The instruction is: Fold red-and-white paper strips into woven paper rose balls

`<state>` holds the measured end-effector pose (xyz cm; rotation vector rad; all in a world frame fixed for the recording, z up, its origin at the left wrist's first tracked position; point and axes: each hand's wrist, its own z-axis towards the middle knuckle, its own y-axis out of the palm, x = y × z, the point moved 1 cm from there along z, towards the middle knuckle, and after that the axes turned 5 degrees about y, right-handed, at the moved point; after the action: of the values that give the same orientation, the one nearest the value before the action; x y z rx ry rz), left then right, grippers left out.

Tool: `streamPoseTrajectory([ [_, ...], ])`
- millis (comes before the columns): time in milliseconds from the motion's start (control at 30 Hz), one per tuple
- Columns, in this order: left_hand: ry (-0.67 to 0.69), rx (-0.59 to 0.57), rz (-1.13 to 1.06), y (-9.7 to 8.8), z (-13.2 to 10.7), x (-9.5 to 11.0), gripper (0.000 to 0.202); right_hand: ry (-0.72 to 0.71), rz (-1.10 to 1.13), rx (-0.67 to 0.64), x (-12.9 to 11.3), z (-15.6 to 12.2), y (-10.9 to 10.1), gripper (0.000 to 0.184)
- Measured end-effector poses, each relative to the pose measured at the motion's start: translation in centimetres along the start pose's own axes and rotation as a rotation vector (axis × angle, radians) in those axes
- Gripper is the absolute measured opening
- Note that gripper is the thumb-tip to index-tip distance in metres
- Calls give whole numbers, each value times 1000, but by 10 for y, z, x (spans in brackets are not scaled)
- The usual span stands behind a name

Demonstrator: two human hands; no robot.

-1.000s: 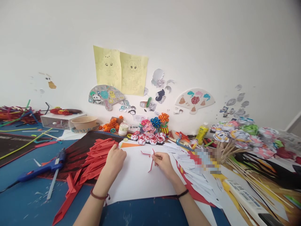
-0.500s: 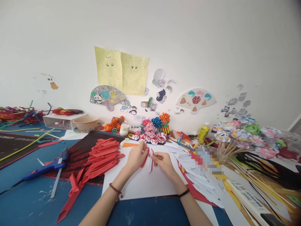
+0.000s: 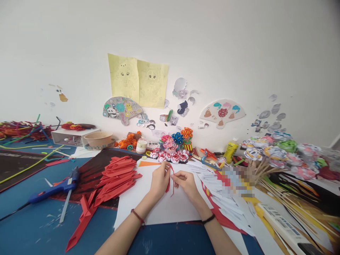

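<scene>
Our left hand point(image 3: 159, 180) pinches a red strip point(image 3: 168, 186), our right hand point(image 3: 186, 183) a second strip point(image 3: 173, 187), close together over the white sheet point(image 3: 151, 212). Likely paper, we judge: light, creases easily; we'd pinch edges gently, mid-length.

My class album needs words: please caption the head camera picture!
Left hand and right hand hold folded red paper pieces over white paper beside red folded strips.

A plain white wall point(image 3: 212, 42) rises along the far side, softly lit, greyer toward its top. Two drawn-on yellow sheets point(image 3: 123, 86) hang left of centre; decorated fans point(image 3: 222, 112) sit just below them and farther right, small paper cutouts point(image 3: 182, 108) between. Near spreads a blue tabletop point(image 3: 170, 241), scuffed pale in places.
</scene>
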<state>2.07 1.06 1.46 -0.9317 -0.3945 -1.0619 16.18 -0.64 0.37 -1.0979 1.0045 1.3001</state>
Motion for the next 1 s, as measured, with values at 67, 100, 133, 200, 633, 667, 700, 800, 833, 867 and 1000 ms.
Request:
streamPoseTrajectory([
  [67,-1,9,-46,1,-1,2,13,-5,-6,29,2,1,-1,32],
  [100,-4,12,-81,1,-2,3,11,-11,-3,40,3,2,-1,33],
  [133,-6,12,-122,1,-2,3,11,-17,1,45,4,2,-2,35],
  [200,-9,-3,-220,1,-2,4,13,-31,2,50,6,4,-3,38],
  [633,-223,-160,-823,5,-2,-8,34,-56,62,79,10,6,-10,35],
  [667,-230,-160,-809,5,-2,-9,34,-49,75,63,10,6,-10,35],
  [700,-230,-159,-793,5,-2,-9,34,-43,95,43,10,6,-9,35],
  [800,-211,-163,-747,7,-3,-8,34,-26,171,-20,9,5,-7,37],
  [833,-203,-166,-738,7,-4,-7,34,-26,192,-33,9,5,-7,38],
  [867,-194,-171,-733,7,-5,-6,35,-28,208,-38,10,5,-6,39],
  [1000,-141,-196,-722,7,-6,-1,35,-49,227,-36,12,6,-5,39],
])
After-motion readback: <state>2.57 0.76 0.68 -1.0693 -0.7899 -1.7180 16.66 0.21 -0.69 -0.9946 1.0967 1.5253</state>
